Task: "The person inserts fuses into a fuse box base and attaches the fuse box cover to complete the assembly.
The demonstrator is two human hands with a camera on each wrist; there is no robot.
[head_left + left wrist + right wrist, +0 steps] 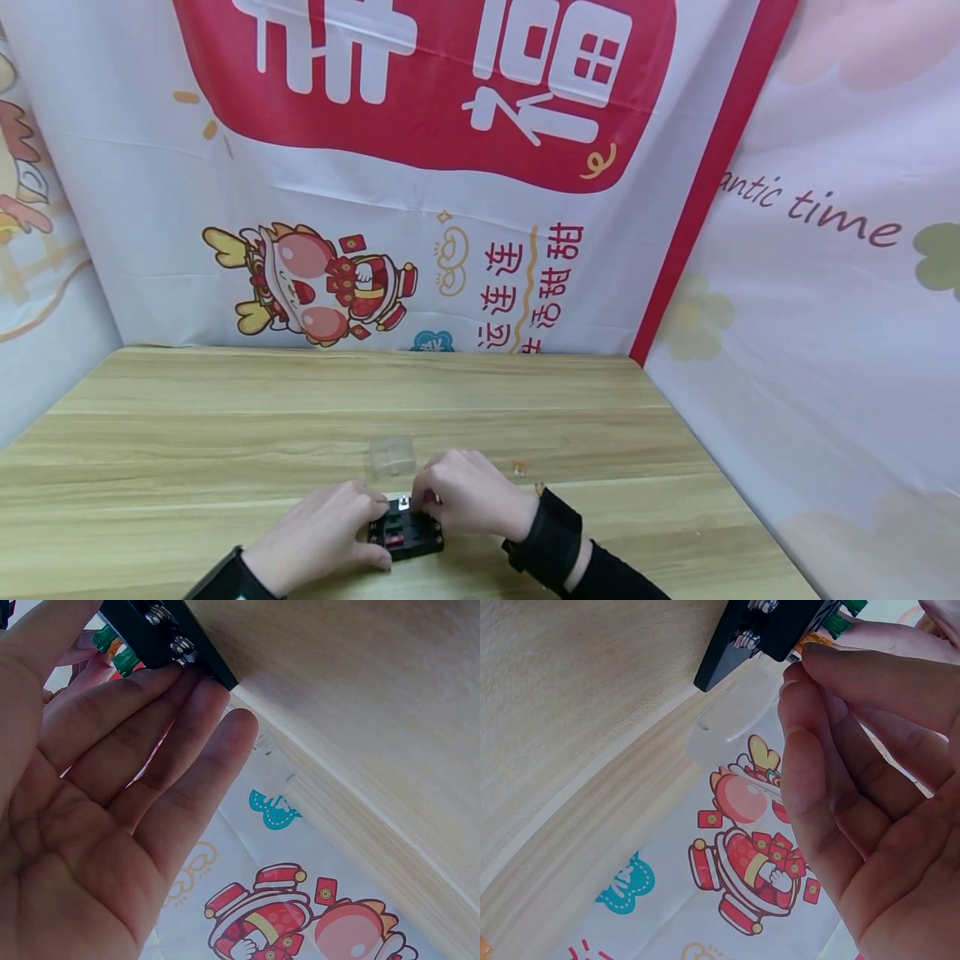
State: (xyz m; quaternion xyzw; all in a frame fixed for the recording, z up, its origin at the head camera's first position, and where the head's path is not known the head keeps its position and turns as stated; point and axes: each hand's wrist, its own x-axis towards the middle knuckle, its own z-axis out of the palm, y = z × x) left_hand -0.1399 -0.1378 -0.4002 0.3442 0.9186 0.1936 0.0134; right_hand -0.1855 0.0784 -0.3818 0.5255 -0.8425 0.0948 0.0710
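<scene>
A black fuse box (411, 547) with screw terminals (747, 639) along its side sits on the table between the hands. My left hand (326, 527) holds it at the left end, thumb at the near edge and fingers at the far side. Green blade fuses (126, 661) stand up from the box, and a red one (395, 541) shows in it from above. At the box's far right corner, my right hand (477, 497) pinches a small orange blade fuse (814, 639) between thumb and forefinger, right at the slots. The fuse's lower part is hidden by the fingertips.
A clear plastic cover (393, 456) lies just beyond the box on the wooden table (225, 433). To the right are a small orange piece (520, 469) and another (539, 488) close by the right wrist. A printed cloth (525, 275) hangs behind the table's far edge.
</scene>
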